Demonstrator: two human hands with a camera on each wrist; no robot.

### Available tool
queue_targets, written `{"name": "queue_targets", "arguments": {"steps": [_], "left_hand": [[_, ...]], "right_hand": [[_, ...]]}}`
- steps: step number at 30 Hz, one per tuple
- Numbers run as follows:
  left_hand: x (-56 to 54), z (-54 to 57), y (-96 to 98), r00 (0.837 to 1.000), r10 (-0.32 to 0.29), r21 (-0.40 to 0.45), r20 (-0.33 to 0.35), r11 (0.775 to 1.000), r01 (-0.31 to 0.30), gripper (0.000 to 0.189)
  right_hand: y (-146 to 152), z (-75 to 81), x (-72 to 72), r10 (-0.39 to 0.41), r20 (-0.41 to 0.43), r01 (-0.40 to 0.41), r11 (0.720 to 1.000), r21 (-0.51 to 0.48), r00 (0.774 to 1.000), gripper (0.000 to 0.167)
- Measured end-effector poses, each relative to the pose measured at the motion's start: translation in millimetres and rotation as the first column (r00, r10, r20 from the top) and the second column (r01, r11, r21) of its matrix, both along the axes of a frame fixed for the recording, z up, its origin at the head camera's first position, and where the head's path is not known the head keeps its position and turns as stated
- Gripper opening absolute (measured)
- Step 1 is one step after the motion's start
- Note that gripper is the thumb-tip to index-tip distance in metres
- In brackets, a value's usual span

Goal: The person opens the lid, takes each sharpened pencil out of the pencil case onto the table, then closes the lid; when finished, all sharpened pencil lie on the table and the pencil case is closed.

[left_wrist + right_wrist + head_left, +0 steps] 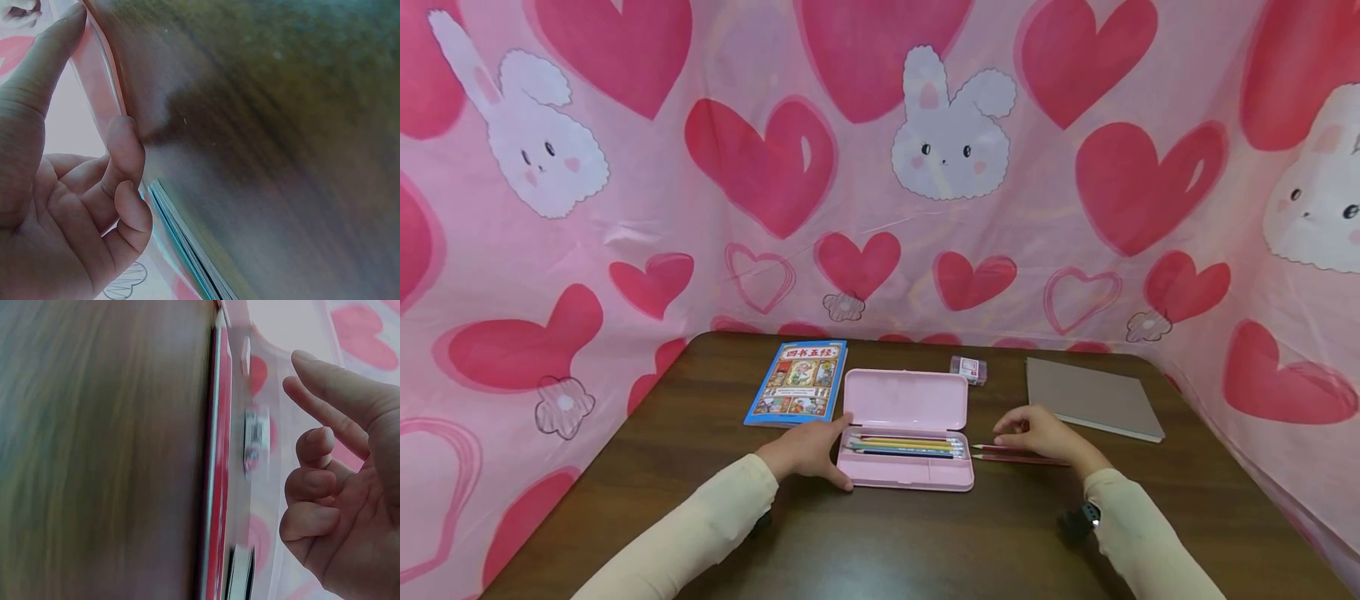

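Note:
A pink pencil case (906, 477) lies with its lid raised, several pencils (910, 446) side by side in its rear compartment. My left hand (805, 450) holds the case's left side, thumb at the front corner and fingers toward the hinge. In the left wrist view, the thumb (47, 59) and curled fingers meet the case edge. To the right of the case lie two red pencils (1018, 456), tips toward it. Just above them hovers my right hand (1045, 433), its fingers loosely bent and nothing in them. The right wrist view shows the hand (350, 487) apart from a red pencil (219, 469).
A blue-bordered picture book (797, 382) lies behind the left hand. Behind the pencil case is a small clear box (968, 370) with a label. A grey notebook (1093, 398) lies at the back right of the brown table (880, 550). Pink patterned cloth (865, 208) surrounds the table.

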State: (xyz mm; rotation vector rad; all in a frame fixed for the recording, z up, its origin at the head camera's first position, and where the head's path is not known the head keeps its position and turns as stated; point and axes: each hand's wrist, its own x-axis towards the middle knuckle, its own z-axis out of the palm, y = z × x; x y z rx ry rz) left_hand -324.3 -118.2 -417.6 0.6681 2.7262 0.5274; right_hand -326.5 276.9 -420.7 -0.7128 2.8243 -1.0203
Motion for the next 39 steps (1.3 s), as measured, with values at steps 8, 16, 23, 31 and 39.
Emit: {"name": "queue_targets", "arguments": {"steps": [8, 16, 23, 31, 39], "left_hand": [[0.3, -0.9, -0.5, 1.0, -0.001, 0.001, -0.001, 1.0, 0.001, 0.104], [0.0, 2.0, 2.0, 1.0, -0.003, -0.013, -0.012, 1.0, 0.003, 0.105], [-1.2, 0.1, 4.4, 1.0, -0.014, -0.021, -0.016, 1.0, 0.013, 0.105], [-1.4, 0.0, 3.2, 1.0, -0.008, -0.027, -0.009, 1.0, 0.007, 0.105], [-0.9, 0.2, 1.3, 1.0, -0.003, -0.026, -0.006, 1.0, 0.003, 0.106]], "right_hand": [[-32, 0.2, -6.8, 0.057, 0.036, -0.058, 0.998, 0.037, 0.998, 0.016], [-53, -0.7, -11.4, 0.088, 0.072, -0.094, 0.992, 0.083, 0.993, 0.02], [-61, 0.9, -11.6, 0.028, 0.083, -0.043, 0.981, 0.191, 0.996, 0.015], [-67, 3.0, -9.3, 0.061, 0.066, -0.075, 0.968, 0.24, 0.996, 0.011], [-66, -2.3, -10.5, 0.02, 0.062, -0.033, 0.977, 0.212, 0.998, 0.005]]}}
